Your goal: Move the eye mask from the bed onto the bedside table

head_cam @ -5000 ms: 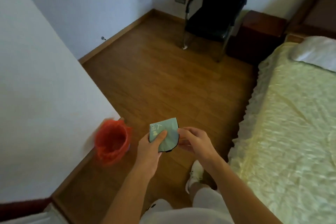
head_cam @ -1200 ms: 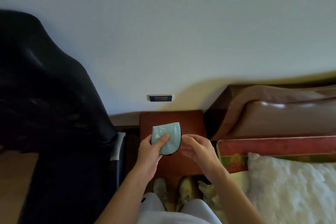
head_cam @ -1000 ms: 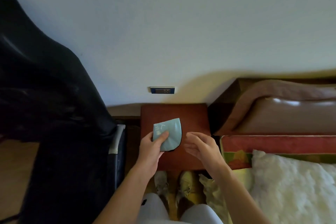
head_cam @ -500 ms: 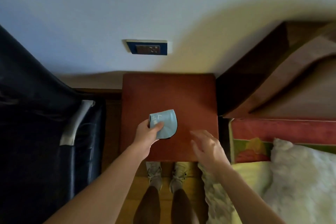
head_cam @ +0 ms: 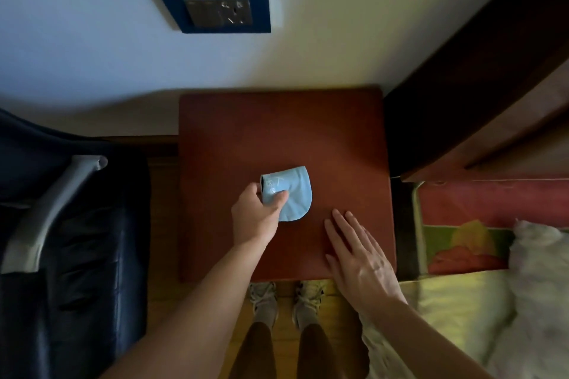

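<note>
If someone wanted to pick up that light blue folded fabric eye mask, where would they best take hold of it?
Probably at the straight folded edge of the light blue fabric eye mask, coming from the left, where the left hand pinches it now. It is thin, limp cloth over the reddish-brown wooden bedside table, so a thumb-and-finger pinch suits.

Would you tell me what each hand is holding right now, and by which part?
The left hand pinches the folded light-blue eye mask at its left edge, thumb on top. The right hand is open, holding nothing.

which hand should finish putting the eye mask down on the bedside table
Left. The left hand already pinches the folded eye mask over the bedside table, so it likely only needs to let go. The right hand is open, beside the mask.
</note>
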{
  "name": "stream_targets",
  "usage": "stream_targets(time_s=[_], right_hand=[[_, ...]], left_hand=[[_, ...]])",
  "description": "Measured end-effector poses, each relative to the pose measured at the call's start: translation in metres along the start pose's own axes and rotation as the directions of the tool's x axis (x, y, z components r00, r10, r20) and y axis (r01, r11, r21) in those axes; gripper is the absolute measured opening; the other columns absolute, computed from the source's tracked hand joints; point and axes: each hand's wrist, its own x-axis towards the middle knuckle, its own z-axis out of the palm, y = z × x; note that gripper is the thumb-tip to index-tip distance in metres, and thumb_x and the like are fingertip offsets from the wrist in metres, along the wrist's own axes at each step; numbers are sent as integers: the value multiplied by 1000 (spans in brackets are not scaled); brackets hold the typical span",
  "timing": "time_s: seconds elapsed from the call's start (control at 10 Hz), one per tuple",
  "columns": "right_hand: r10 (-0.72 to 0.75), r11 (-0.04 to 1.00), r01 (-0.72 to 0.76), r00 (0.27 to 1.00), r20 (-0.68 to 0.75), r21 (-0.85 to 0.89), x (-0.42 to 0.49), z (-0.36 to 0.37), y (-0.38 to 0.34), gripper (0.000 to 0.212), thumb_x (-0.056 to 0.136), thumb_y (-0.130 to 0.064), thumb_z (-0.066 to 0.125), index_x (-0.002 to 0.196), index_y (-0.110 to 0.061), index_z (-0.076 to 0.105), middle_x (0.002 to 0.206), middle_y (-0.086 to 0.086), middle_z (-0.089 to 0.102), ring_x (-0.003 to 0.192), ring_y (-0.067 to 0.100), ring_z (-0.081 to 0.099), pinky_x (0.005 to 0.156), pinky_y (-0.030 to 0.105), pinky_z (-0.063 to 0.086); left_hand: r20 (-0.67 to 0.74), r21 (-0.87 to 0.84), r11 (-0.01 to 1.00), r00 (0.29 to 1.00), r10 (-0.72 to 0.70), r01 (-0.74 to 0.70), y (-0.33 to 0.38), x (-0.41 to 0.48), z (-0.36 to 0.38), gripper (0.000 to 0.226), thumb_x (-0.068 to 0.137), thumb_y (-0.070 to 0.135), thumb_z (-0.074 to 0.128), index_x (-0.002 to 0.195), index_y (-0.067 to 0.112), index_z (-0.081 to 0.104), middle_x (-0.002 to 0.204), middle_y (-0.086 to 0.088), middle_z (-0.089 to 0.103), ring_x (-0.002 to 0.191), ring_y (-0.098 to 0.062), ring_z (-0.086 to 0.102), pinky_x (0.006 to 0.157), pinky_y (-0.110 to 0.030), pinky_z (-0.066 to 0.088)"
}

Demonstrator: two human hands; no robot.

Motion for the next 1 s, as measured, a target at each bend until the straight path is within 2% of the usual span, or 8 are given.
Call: stream_targets(time_s=[0.1,0.2,0.3,0.4,0.5,0.6,0.8,1.0], right_hand=[[6,1000,-6,1000,-7,-12,-2,5,1,55,102,-37,42,154,-18,41,165,7,36,153,26,30,121,44,35],[14,1000,-14,1000,0,-18,-2,6,0,56,104,-40,39,155,-18,38,166,6,33,154,25,28,122,44,34],[10,999,-9,1000,18,-37,-4,9,1,57,104,-40,40,157,-20,33,168,5,28,156,24,23,122,45,34],[17,998,-16,999,33,-56,-4,11,2,60,104,-40,41,159,-22,28,170,4,23,157,23,20,123,45,32],[15,997,-12,999,36,-81,-4,13,2,62,103,-41,39,160,-24,24,170,5,22,157,25,19,124,45,29],[23,995,-19,999,39,-99,-5,13,0,62,103,-41,38,161,-24,24,170,6,23,157,26,20,124,45,29],[20,993,-14,999,50,-119,-4,10,-1,62,102,-44,37,160,-25,26,169,5,25,156,25,21,123,43,29],[63,996,-54,990,129,-73,1,-25,-18,62,98,-49,34,152,-19,47,162,8,42,149,30,40,114,47,44]], left_hand=[[-18,180,974,989,145,-140,0,-8,-7,52,84,40,71,123,13,52,113,-7,63,97,-23,64,74,-32,54],[65,498,751,882,467,-434,-10,-27,-21,66,91,40,60,145,11,35,136,-16,47,118,-27,52,93,-37,53],[366,637,404,719,590,-656,-26,-43,-31,66,97,44,44,153,15,26,160,-13,28,145,-27,31,113,-41,39],[576,634,269,675,461,-725,-41,-45,-33,72,99,51,30,156,18,2,167,-5,-4,153,-20,2,122,-44,22],[609,649,217,669,426,-729,-41,-37,-32,75,99,55,24,155,19,-11,164,-1,-21,152,-18,-13,124,-45,13],[596,669,213,686,418,-712,-33,-29,-26,75,99,56,22,153,20,-16,163,0,-25,151,-16,-18,124,-45,9],[591,681,230,707,389,-696,-22,-22,-21,78,98,57,24,152,20,-18,162,1,-28,149,-15,-22,125,-45,7],[565,661,283,709,422,-695,-1,-41,-34,79,98,55,34,154,25,-13,165,-3,-19,153,-21,-8,124,-47,10]])
